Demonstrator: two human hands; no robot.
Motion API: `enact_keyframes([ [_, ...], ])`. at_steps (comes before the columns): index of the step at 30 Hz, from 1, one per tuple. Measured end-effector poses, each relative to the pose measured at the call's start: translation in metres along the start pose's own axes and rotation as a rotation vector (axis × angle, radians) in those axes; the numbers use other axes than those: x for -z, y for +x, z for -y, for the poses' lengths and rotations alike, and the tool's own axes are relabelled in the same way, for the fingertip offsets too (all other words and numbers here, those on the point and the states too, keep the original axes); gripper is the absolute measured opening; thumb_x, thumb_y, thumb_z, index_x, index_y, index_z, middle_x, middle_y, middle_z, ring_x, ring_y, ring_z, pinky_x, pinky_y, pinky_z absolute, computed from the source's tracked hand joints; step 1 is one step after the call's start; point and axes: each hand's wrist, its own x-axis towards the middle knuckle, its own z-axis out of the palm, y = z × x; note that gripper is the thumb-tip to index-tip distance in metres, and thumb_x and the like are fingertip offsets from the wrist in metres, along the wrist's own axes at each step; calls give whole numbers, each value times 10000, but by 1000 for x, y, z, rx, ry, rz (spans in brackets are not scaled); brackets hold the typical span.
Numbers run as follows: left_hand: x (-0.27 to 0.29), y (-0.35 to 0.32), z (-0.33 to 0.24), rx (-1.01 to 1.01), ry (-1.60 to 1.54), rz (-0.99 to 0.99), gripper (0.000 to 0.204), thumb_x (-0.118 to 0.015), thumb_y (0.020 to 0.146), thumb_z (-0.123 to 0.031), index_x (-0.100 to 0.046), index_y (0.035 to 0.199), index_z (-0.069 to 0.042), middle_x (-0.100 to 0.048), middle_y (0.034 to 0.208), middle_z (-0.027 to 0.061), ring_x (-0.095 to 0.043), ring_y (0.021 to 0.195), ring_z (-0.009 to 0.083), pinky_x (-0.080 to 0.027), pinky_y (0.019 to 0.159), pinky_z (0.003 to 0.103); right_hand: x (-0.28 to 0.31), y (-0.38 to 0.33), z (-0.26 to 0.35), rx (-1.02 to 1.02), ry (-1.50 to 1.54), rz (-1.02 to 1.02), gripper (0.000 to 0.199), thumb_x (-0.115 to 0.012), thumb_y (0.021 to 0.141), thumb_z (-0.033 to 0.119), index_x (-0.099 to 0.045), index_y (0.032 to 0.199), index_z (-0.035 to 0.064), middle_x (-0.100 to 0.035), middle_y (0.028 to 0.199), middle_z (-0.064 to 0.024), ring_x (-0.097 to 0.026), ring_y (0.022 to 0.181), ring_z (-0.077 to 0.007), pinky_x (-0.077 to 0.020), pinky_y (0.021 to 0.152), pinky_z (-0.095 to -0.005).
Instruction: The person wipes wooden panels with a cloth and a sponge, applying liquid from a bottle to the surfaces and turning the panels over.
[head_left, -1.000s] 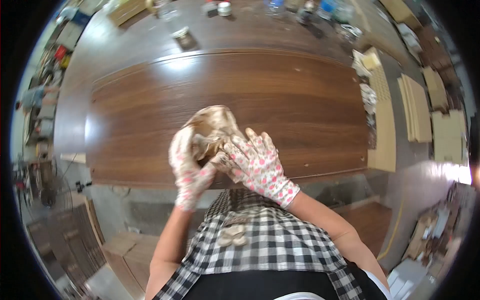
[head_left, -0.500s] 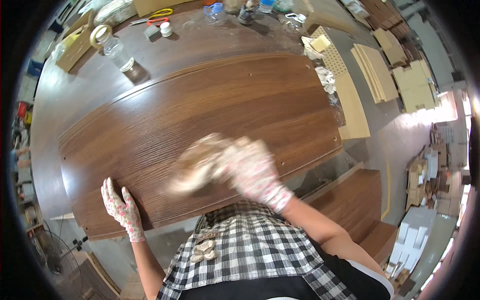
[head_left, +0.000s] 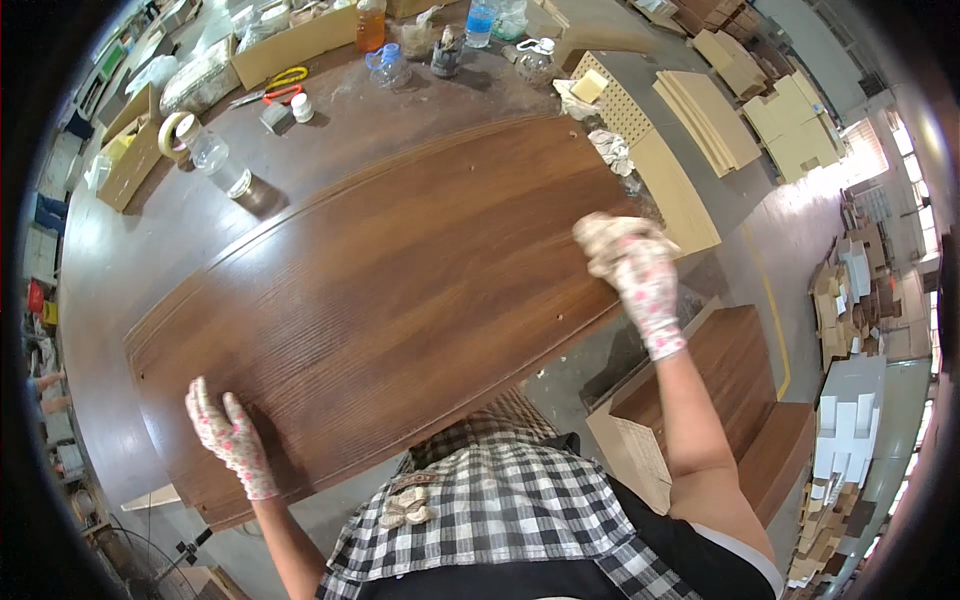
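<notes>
A dark brown wood-grain panel point(head_left: 400, 270) lies slantwise on the table in front of me. My left hand point(head_left: 228, 440), in a white glove with pink spots, rests flat on the panel's near left part, fingers stretched out and holding nothing. At the panel's right end, my right hand point(head_left: 642, 275), gloved alike, is closed on a crumpled beige cloth point(head_left: 608, 240). The cloth appears to be on the panel near its right edge, slightly blurred. Small round holes show near the panel's edges.
Behind the panel stand a clear bottle point(head_left: 218, 165), a small white bottle point(head_left: 302, 108), scissors point(head_left: 285, 95), and several jars and bottles, including a blue one point(head_left: 480, 22). Crumpled white paper point(head_left: 611, 152) lies beside a perforated board point(head_left: 615, 105). More brown panels point(head_left: 715, 370) sit in an open carton at right.
My right hand has swept the cloth from the middle of the panel to its right end. My left hand stays flat on the panel. The view has shifted slightly.
</notes>
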Motion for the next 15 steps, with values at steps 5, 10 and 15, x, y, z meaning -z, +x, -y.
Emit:
enact_keyframes([
  [5,-4,32,58,154,372,-38,466,-592,888,-187,-482,1313,-32,-468,1356,199,-442,1254,348,-351,1048,431,-70,31,-6,-151,-180,77,375,-557,846,176,-572,1204,63,-592,1186,-165,-524,1128,-351,-416,950,-443],
  [10,-17,22,108,418,511,212,476,-459,960,-351,-464,1338,-62,-446,1381,205,-421,1271,359,-334,1058,432,-113,106,142,238,-995,-18,734,-404,903,585,-268,1468,138,-345,1464,-78,-389,1284,-293,-289,1054,-530],
  [15,-7,13,130,447,512,250,467,-417,972,-350,-466,1345,-73,-447,1390,178,-412,1281,325,-318,1068,419,-103,78,247,630,259,148,391,-361,971,193,-438,1290,-19,-482,1264,-187,-485,1168,-188,-395,1015,-379],
])
